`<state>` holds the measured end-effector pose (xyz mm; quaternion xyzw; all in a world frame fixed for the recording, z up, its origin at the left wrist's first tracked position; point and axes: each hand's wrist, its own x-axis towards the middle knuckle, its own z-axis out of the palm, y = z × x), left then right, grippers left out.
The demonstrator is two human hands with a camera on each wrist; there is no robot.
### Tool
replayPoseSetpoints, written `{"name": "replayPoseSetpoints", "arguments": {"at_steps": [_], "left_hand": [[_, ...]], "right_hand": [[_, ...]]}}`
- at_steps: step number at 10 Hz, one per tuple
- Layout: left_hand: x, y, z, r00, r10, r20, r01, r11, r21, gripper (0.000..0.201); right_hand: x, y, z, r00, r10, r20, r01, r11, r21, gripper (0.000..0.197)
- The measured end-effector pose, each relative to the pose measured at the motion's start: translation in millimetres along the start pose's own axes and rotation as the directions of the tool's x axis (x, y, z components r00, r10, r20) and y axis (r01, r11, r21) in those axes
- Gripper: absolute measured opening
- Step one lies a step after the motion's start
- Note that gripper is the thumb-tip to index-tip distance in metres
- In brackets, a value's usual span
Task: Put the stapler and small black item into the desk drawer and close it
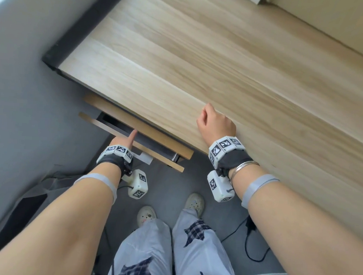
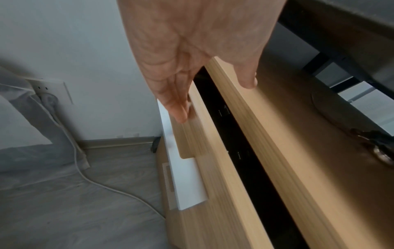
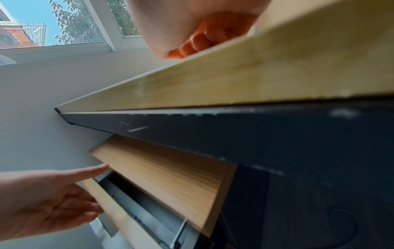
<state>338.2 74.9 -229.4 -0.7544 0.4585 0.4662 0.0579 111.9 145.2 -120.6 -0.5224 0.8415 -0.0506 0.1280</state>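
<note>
Flat against the drawer front go the straight fingers of my left hand, thumb lifted over the top edge, holding nothing — the drawer stands out only a little from under the desk, a narrow dark gap showing behind its front. Curled into a loose fist, my right hand rests on the desk's near edge and grips nothing. Inside the gap the left wrist view shows only black — the stapler and small black item cannot be made out — while a white cable trails across the grey floor below.
</note>
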Motion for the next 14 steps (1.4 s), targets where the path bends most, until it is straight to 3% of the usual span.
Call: {"name": "replayPoseSetpoints", "arguments": {"at_steps": [3,4,5,7,8,10,12,14], "left_hand": [[12.3,22.2,8.1,0.999,-0.008,-0.044,0.005,0.997,-0.079,0.050],[18.2,23.9,9.9,0.999,0.002,-0.038,-0.006,0.995,-0.096,0.051],[32.1,21.0,14.6,0.999,-0.011,-0.039,0.006,0.991,-0.137,0.069],[24.8,29.1,12.7,1.000,-0.007,-0.023,0.002,0.978,-0.207,0.054],[18.2,32.3,8.0,0.997,-0.053,-0.050,0.044,0.985,-0.169,0.054],[23.7,29.4,6.8,1.000,-0.021,-0.022,0.018,0.986,-0.164,0.052],[23.0,22.6,-7.0,0.988,0.082,0.134,-0.082,0.997,-0.005,0.051],[-18.7,38.8,-26.3,0.971,0.152,0.183,-0.195,0.950,0.243,0.043]], "right_hand": [[0.1,-0.1,1.9,1.000,0.005,-0.012,-0.005,1.000,-0.020,0.020],[0.2,0.6,3.0,1.000,-0.013,-0.015,0.012,1.000,-0.021,0.020],[1.5,1.7,4.2,1.000,-0.017,-0.024,0.017,1.000,-0.016,0.019],[3.4,4.0,5.8,1.000,-0.010,-0.023,0.010,1.000,-0.006,0.019],[3.5,4.5,6.6,1.000,-0.007,-0.028,0.007,1.000,-0.013,0.019],[2.7,4.1,6.9,0.999,-0.011,-0.038,0.010,1.000,-0.028,0.019],[0.2,3.5,1.1,1.000,-0.021,0.017,0.021,1.000,0.013,0.018],[-0.5,4.9,-12.2,0.991,0.009,0.134,-0.026,0.992,0.127,0.022]]}}
